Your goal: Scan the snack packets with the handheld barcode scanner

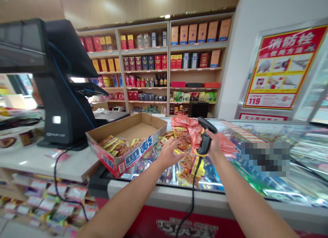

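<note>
Nearest us, a black cable [192, 193] runs from the black-and-yellow scanner [204, 144] down across the front of the glass-topped freezer [217, 200]. Our right hand [214, 145] has its fingers clamped round the scanner, holding it over the freezer top. Our left hand [169, 153] hovers with fingers apart above the brown-and-yellow packets [193, 167]; we cannot tell whether it touches any. To its left, an open cardboard box [139, 152] holds more such packets. Pink packets [182, 120] lie heaped just behind the scanner. Farther left, a black terminal [65, 105] stands on the counter [77, 163]. Beyond, we see shelves [143, 53] lined with boxes and bottles, and a red-and-yellow poster [284, 69] on the right.
</note>
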### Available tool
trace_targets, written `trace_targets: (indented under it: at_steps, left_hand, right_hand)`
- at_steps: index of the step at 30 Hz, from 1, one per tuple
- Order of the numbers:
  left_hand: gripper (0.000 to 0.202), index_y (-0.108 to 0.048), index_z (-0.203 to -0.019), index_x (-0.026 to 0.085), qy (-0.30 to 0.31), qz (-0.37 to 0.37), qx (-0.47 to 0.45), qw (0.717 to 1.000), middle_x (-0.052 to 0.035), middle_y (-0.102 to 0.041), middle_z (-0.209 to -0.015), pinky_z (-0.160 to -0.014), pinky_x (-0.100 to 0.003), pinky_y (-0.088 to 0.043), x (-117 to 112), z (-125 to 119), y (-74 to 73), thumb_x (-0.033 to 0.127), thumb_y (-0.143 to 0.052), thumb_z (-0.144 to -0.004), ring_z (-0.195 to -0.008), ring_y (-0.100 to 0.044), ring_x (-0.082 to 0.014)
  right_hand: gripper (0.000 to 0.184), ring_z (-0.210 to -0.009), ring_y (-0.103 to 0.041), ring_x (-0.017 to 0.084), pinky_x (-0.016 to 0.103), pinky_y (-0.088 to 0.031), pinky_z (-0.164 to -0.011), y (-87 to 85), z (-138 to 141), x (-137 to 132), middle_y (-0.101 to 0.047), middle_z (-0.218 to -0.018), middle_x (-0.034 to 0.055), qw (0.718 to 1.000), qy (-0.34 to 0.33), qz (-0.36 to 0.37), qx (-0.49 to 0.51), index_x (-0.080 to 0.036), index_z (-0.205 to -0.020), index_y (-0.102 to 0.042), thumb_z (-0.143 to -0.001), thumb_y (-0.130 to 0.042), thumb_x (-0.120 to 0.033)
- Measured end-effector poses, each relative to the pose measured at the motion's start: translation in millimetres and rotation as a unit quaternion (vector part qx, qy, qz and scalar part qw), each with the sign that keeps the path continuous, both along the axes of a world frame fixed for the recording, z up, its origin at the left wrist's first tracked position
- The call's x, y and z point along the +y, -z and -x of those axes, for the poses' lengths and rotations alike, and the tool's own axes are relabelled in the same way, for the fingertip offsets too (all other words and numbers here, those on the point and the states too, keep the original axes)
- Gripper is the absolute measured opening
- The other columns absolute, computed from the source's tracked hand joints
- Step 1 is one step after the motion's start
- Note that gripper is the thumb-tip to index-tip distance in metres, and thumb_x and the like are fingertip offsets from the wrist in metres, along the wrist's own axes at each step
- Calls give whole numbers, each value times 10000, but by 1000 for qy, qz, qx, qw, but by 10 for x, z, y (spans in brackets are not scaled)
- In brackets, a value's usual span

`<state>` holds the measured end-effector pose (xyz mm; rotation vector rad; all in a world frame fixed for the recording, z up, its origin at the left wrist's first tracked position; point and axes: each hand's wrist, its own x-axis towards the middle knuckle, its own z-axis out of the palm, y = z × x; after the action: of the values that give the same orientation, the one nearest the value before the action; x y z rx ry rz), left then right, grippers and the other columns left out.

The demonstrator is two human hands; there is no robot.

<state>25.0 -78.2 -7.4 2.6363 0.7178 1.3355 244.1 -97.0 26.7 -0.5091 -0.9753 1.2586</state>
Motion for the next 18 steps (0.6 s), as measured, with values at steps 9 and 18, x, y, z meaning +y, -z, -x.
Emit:
trace_targets:
  at_steps: [9, 18]
  left_hand:
    - [1057, -118, -1519, 145, 145, 6, 315, 938, -213, -389, -1467, -1089, -417, -328, -217, -5, 42, 571, -668, -723, -1336, -411, -312]
    - [654, -426, -1414, 239, 61, -10, 319, 946, -86, -388, -1496, -1138, -375, -282, -145, 519, -37, 144, -565, -782, -1373, -369, -224]
  right_hand:
    - [275, -416, -499, 139, 243, -400, -361, -13, -72, -70, -546, -503, -16, 1000, 15, 15, -17, -210, -765, -595, -687, -688, -456]
    - [305, -423, -476, 139, 256, -402, -376, -32, 19, -121, -519, -511, -18, 998, -41, 23, -30, -216, -784, -617, -671, -684, -491]
